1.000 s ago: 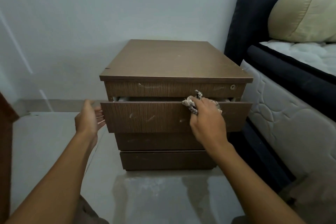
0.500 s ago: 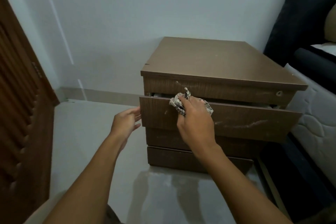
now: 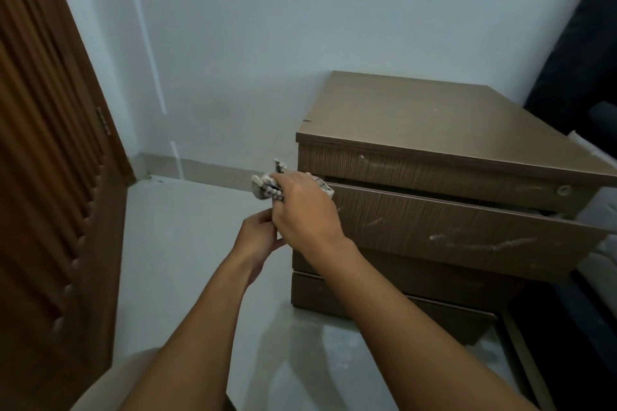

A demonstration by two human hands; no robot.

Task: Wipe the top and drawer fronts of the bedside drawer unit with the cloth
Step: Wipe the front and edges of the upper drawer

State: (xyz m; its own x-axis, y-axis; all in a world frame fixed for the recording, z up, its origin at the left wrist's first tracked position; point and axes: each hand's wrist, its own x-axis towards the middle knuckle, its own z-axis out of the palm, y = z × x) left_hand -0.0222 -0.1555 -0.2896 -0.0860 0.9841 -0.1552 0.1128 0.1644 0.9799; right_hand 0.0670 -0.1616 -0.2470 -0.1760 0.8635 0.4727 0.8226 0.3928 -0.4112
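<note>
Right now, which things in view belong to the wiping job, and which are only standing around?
Part of the job:
- cloth, bunched in the right hand
- drawer unit
- pulled-out drawer front, with pale streaks
- left hand, at the drawer's left end

Only standing around:
- slatted wooden door
- wall
- floor
- bed

Both bare forearms reach forward; the right hand point(image 3: 305, 207), fingers curled shut, overlaps the loosely curled left hand point(image 3: 257, 237) beneath it.
</note>
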